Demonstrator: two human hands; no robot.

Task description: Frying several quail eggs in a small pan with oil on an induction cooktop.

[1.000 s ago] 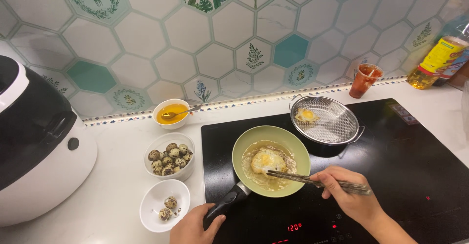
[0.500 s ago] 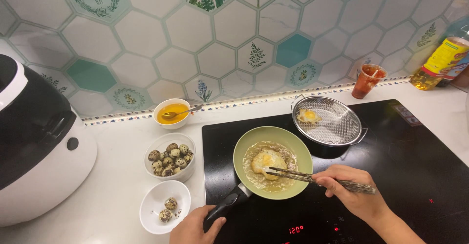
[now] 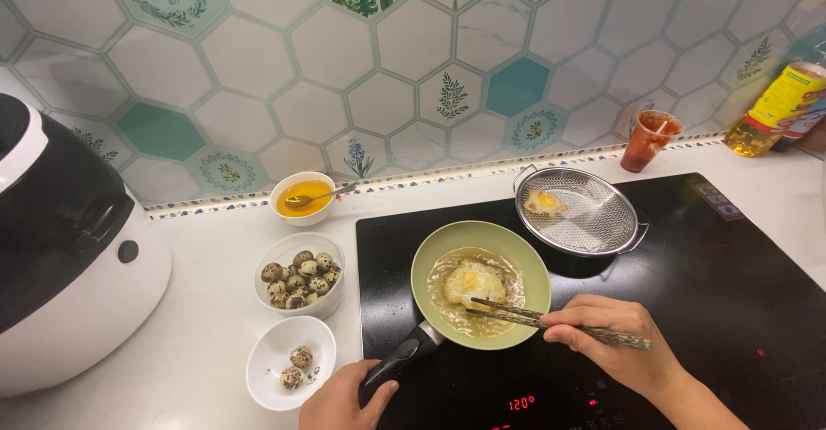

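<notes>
Now the fried egg (image 3: 471, 282) looks yellow in the middle and white and bubbly at the edge, and it sits in oil in the green pan (image 3: 430, 262) on the black stove (image 3: 688, 309). The right hand (image 3: 615, 344) pinches two chopsticks (image 3: 533, 315) whose tips touch the egg. The left hand (image 3: 344, 400) is closed around the pan's black handle (image 3: 397, 358). One more egg (image 3: 544, 201) lies in the metal strainer (image 3: 594, 223). Three white bowls stand on the surface (image 3: 206, 344).
</notes>
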